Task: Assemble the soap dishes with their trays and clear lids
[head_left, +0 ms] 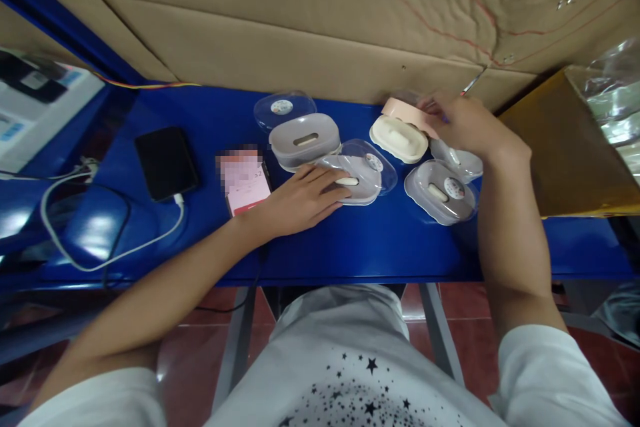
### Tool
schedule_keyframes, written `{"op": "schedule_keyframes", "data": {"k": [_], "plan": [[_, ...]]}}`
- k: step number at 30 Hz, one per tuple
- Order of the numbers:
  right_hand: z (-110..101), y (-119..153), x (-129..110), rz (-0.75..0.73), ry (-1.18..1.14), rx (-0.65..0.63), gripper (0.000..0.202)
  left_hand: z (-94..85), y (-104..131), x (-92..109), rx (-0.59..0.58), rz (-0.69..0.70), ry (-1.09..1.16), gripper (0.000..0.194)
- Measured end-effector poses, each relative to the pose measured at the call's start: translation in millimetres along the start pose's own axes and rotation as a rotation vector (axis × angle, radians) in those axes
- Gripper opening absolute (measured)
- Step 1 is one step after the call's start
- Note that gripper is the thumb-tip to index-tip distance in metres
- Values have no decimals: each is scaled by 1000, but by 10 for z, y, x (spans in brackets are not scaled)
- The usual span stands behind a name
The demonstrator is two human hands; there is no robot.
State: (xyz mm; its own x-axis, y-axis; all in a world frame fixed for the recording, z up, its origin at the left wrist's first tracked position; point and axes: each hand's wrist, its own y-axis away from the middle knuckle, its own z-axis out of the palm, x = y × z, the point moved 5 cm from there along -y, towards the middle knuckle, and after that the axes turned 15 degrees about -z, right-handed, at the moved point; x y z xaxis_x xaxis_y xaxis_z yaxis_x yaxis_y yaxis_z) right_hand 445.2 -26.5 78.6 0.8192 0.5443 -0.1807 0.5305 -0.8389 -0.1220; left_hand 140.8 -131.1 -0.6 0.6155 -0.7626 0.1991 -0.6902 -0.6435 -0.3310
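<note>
My left hand [313,197] lies with its fingers stretched out over a pale grey oval soap box [367,195], whose clear lid with a round sticker sits tilted on it. My right hand [453,117] is at the back right, its fingers closed at the edge of a pink soap box part [403,111]; the fingertips are blurred. Just in front of the pink part is a cream soap box base [399,139]. Left of it, a grey slotted soap box [305,137] stands lidless near a loose clear lid [273,109]. Another lidded soap box [439,193] lies below my right hand.
A lit phone [245,190] is beside my left wrist. Farther left lies a dark phone [167,163] on a white cable [145,252]. Cardboard [280,27] walls the back of the blue table [350,250]. An open carton [565,147] stands at the right.
</note>
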Motion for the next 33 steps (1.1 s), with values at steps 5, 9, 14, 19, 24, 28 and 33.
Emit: {"op": "schedule_keyframes", "data": {"k": [5, 9, 14, 19, 24, 28, 33], "plan": [[-226, 274, -167, 118, 235, 25, 37, -55, -6, 15, 41, 10, -15, 25], [10, 866, -515, -16, 88, 13, 48, -138, -18, 6, 94, -42, 40, 23], [377, 1516, -672, 34, 120, 9, 69, -165, -26, -8, 125, -73, 80, 20], [422, 1525, -727, -24, -42, 106, 53, -47, -20, 35, 75, -35, 37, 21], [372, 1393, -634, -60, -62, 326, 41, 4, -47, -28, 108, -94, 25, 24], [333, 1526, -741, 43, 161, 469, 30, -57, -57, -39, 229, -129, -8, 22], [491, 1774, -1262, -19, 15, 222, 35, -118, -12, 78, 246, -83, -74, 27]]}}
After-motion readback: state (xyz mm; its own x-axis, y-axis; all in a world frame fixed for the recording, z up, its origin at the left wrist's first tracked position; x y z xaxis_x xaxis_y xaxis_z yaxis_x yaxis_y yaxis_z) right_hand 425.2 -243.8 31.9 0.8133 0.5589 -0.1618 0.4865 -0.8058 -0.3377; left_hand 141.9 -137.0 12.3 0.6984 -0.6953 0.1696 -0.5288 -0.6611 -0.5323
